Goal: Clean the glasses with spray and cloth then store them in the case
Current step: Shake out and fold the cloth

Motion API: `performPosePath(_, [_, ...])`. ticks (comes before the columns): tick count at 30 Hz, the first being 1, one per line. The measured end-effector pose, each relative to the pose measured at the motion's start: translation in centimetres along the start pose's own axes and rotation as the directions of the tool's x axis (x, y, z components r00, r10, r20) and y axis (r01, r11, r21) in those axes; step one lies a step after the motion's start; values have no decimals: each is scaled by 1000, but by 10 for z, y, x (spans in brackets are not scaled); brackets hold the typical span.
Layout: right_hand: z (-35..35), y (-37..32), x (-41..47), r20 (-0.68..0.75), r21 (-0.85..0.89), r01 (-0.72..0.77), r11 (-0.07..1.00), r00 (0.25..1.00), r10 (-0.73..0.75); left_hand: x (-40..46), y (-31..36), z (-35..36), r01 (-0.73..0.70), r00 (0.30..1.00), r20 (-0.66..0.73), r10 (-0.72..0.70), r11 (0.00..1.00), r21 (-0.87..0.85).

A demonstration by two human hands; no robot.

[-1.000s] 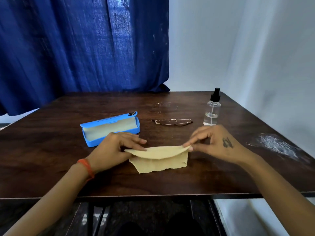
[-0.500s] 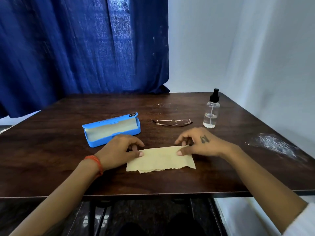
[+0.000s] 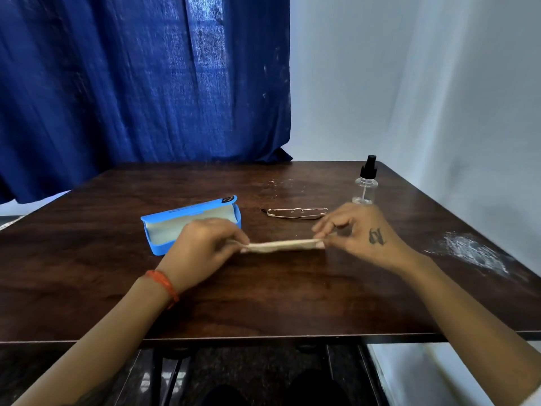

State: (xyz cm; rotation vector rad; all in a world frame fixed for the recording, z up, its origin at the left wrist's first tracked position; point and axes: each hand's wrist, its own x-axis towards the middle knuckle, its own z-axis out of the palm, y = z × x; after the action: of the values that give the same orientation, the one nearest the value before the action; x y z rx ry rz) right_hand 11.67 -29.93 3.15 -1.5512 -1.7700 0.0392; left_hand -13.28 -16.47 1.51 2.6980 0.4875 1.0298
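surface (image 3: 292,288) carries open case (image 3: 191,222), spray bottle (image 3: 364,184), glasses (image 3: 297,213) beyond the hands. cloth (image 3: 282,246), flat half a second ago, now folded narrow; left hand (image 3: 202,244) and right hand (image 3: 355,232) grip pinches its ends. judged: cleaning not begun.

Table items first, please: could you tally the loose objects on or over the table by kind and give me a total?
Glasses case, blue, open: 1
Glasses, folded: 1
Spray bottle, clear with black top: 1
Cloth, pale yellow, folded narrow and pinched between the left hand and right hand: 1
Total: 4
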Motion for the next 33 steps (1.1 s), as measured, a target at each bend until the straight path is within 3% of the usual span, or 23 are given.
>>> performPosePath(3, [1,1,-14,239,48,-118,992,966,103,-13,1,3,40,988,150,-33,998,-43])
performPosePath(5, [0,0,-15,313,35,-147,989,941,129,-15,4,3,84,979,193,-67,993,-82])
performPosePath(9, [-4,-1,-7,301,102,-209,973,938,170,-8,10,1,340,932,227,-281,897,-282])
performPosePath(13, [2,5,8,260,103,-286,953,932,251,3,6,6,475,877,231,-421,832,-288])
performPosePath(15, [7,10,12,249,86,-324,942,923,294,5,3,11,468,879,202,-431,862,-194])
performPosePath(18, [14,17,14,215,17,-327,945,924,316,6,3,16,326,943,55,-329,943,57])
performPosePath(21, [17,22,11,176,-37,-297,954,938,299,4,6,18,231,973,-41,-227,963,143])
performPosePath(24, [19,24,9,163,-44,-282,958,944,285,4,4,20,166,982,66,-178,973,163])
performPosePath(28, [20,18,14,317,-44,-327,944,892,323,11,4,24,191,906,332,-264,953,236])
performPosePath(33, [15,12,23,461,-37,-398,917,807,369,14,8,20,276,878,362,-313,949,152])
